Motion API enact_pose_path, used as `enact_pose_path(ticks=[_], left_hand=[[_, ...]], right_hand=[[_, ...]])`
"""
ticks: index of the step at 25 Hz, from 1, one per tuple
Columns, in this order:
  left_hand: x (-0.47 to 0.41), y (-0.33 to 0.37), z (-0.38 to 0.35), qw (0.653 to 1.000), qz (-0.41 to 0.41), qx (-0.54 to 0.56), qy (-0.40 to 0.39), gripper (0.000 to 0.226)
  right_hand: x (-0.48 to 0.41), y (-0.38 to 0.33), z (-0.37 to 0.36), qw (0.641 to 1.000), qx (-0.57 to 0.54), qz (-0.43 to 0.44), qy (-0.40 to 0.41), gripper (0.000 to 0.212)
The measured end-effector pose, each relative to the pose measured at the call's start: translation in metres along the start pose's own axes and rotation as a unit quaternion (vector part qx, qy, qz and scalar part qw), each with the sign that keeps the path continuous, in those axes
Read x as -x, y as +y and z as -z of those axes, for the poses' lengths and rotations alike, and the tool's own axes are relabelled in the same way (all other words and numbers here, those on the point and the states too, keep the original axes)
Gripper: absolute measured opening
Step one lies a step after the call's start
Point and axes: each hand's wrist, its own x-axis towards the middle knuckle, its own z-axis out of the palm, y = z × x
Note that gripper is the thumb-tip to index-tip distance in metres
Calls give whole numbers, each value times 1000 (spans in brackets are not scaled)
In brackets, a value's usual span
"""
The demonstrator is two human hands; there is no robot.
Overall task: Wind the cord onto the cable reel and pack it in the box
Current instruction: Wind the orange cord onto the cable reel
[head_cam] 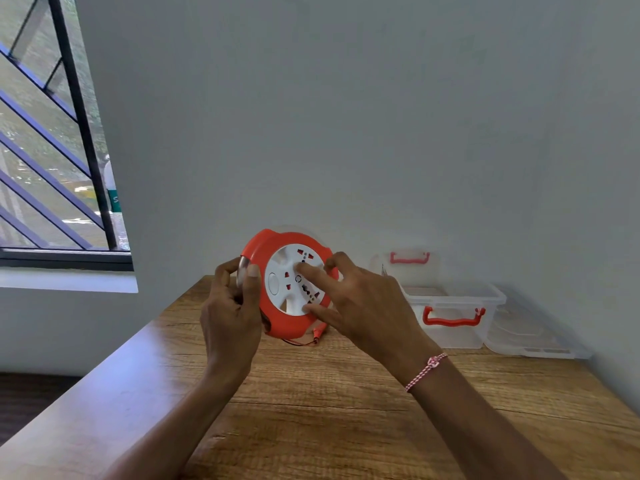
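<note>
Pale grey walls are enclosing a wooden worktop point(311, 403), with a barred window point(52, 150) sitting at the far left. Just right of it, the left hand point(230, 317) is being closed around the rim of the orange reel point(277, 327), which is being held upright above the worktop. The right hand point(367, 306) is being kept spread, its fingertips point(304, 268) pressed on the white hub point(294, 289), seemingly for turning. A short tail of cord point(317, 336) is dangling beneath the reel, near the worktop. If the hub is being spun too fast, that loose end is likely to whip or snag. Farther right, the clear box point(453, 303) is standing open against the wall, with its lid point(533, 337) lying beside it.
</note>
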Motion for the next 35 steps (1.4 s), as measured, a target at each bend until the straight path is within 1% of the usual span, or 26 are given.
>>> enact_pose_path(ticks=[4,6,10,15,17,19,20,22,25,28,31,33,35], left_hand=[[1,-1,-2,1000,-7,13,-17,18],[1,-1,-2,999,-9,25,-29,18],[8,3,-4,998,-33,9,-53,10],[10,2,-7,998,-35,-12,-59,11],[11,1,-7,998,-30,-4,-59,16],[12,2,-8,998,-31,3,-56,26],[12,3,-8,998,-32,5,-55,27],[13,4,-7,998,-31,10,-54,21],[14,4,-7,998,-28,8,-48,18],[14,4,-7,998,-32,-1,-46,14],[14,3,-9,998,-47,-17,-45,12],[14,2,-10,997,-58,-24,-39,19],[14,1,-10,997,-66,-26,-31,25]], right_hand=[[-2,-3,6,999,-11,14,-29,65],[-3,-7,7,999,-19,18,-39,67],[-3,-10,10,996,-57,-29,-55,71],[-1,-15,10,994,-77,-72,-33,70],[1,-18,7,989,-109,-102,-8,70],[0,-20,5,976,-155,-152,-3,70],[-1,-22,4,967,-180,-183,-8,70],[-2,-25,3,945,-225,-239,-9,69],[-5,-31,4,911,-278,-305,-10,63],[-7,-37,4,858,-362,-365,-10,53],[-8,-39,5,803,-418,-423,-22,50],[-7,-41,6,755,-482,-444,-23,45],[-7,-43,10,721,-524,-454,-21,43]])
